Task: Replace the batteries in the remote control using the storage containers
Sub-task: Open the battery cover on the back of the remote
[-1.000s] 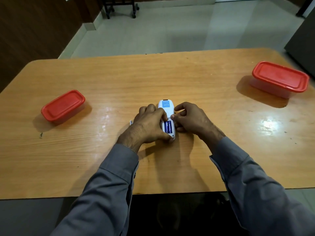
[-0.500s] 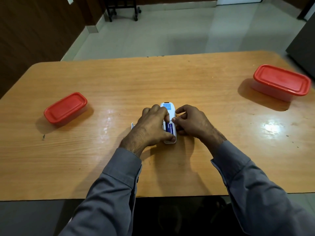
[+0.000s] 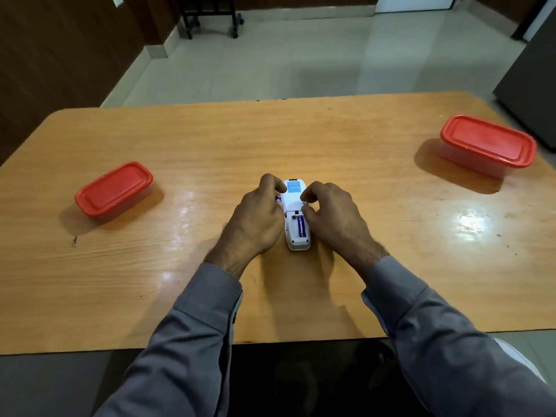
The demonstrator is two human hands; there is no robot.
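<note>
A white remote control (image 3: pixel 294 203) lies face down at the middle of the wooden table (image 3: pixel 331 139), its battery bay uncovered. One blue battery (image 3: pixel 301 226) sits in the right slot; the left slot shows white. My left hand (image 3: pixel 258 218) rests against the remote's left side, its fingers closed on a second blue battery (image 3: pixel 278 199) of which only the tip shows. My right hand (image 3: pixel 334 215) pinches the remote's right edge just above the bay. Two closed containers with red lids stand apart: a small one (image 3: pixel 114 190) at the left and a larger one (image 3: pixel 486 143) at the far right.
The table's near edge runs just below my sleeves. Beyond the far edge is tiled floor, with a dark wheeled cart (image 3: pixel 210 13) at the back. A dark cabinet (image 3: pixel 532 85) stands close to the table's right corner.
My left hand has drawn back from over the bay toward the left with one battery in its fingers, uncovering the bay. One battery stays in the right slot.
</note>
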